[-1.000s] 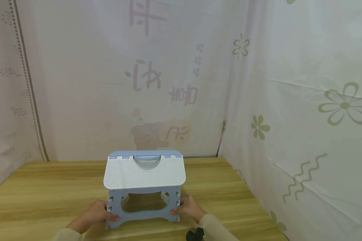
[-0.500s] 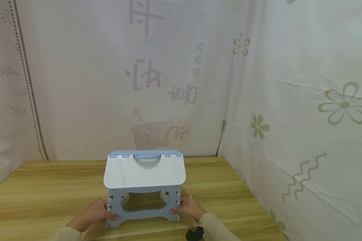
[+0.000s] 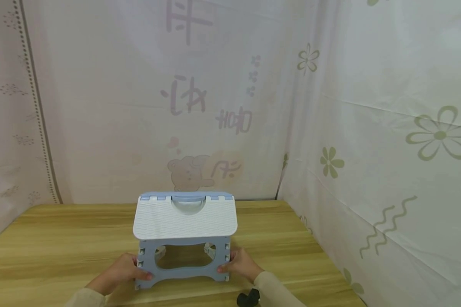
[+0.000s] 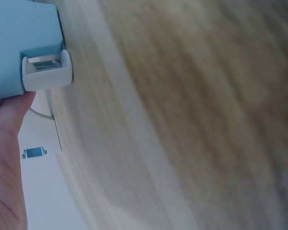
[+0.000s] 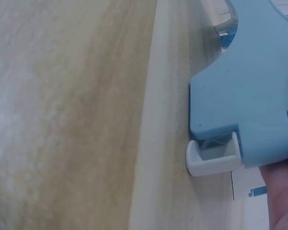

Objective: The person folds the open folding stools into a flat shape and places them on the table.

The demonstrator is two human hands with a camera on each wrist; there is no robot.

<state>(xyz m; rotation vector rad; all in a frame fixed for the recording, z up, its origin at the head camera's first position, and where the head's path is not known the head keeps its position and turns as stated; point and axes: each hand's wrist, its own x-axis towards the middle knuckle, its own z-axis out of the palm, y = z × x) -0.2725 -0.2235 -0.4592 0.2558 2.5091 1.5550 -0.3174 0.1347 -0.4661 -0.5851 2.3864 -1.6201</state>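
Observation:
A folding step stool (image 3: pixel 185 219) with a white woven-textured top and light blue legs stands unfolded on the wooden table. On its left side, my left hand (image 3: pixel 121 273) grips the near leg panel low down, thumb across the front. My right hand (image 3: pixel 243 265) holds the same panel at the right, its thumb also on the front face. In the left wrist view, the blue leg (image 4: pixel 24 43) ends in a white hinge piece (image 4: pixel 48 72) just over the fingers. The right wrist view shows the blue leg panel (image 5: pixel 249 81) with its foot at the tabletop.
The wooden table (image 3: pixel 73 230) extends around the stool. A small black object (image 3: pixel 248 297) lies near the front, beside the right sleeve (image 3: pixel 274 290). Printed cloth hangs behind the table (image 3: pixel 111 128) and along its right side (image 3: pixel 376 170).

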